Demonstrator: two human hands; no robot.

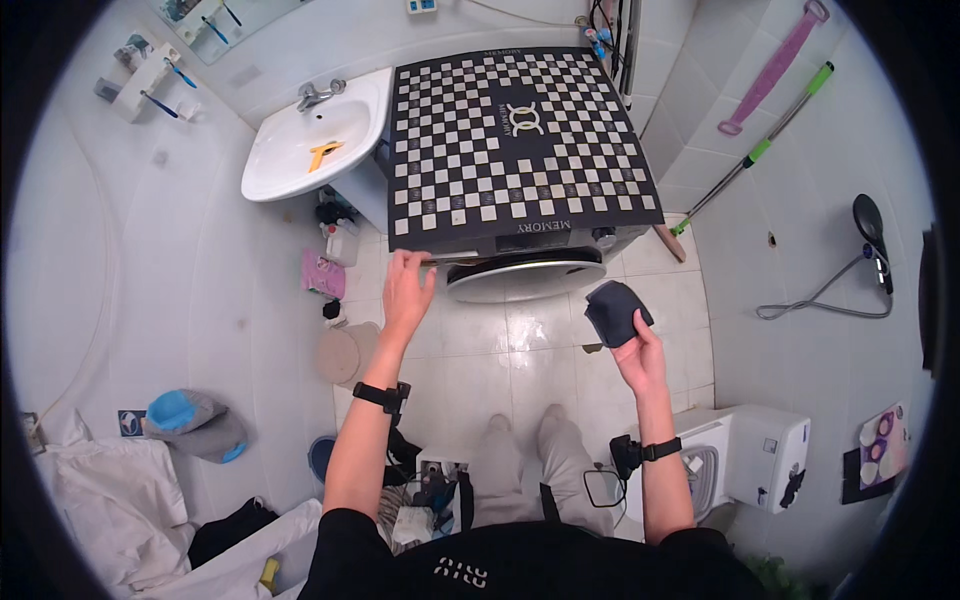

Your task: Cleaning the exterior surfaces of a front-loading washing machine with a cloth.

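My right hand [642, 352] holds a folded dark cloth [616, 313] by its lower right edge, over the tiled floor. My left hand [407, 291] is at the front left corner of a front-loading washing machine [534, 244], its fingertips at the detergent drawer area; whether they grip anything there cannot be told. The machine's round door [525, 282] is just right of my left hand. A black and white checkered mat [480, 176] covers the machine's top.
A white washbasin [262, 169] with a yellow object [324, 156] in it stands left of the machine. Bottles and a pink bag [322, 274] sit below. A green-handled pole [757, 154] leans at right, near a hand shower [870, 221]. A squat toilet or basin-like fixture [705, 431] is lower right.
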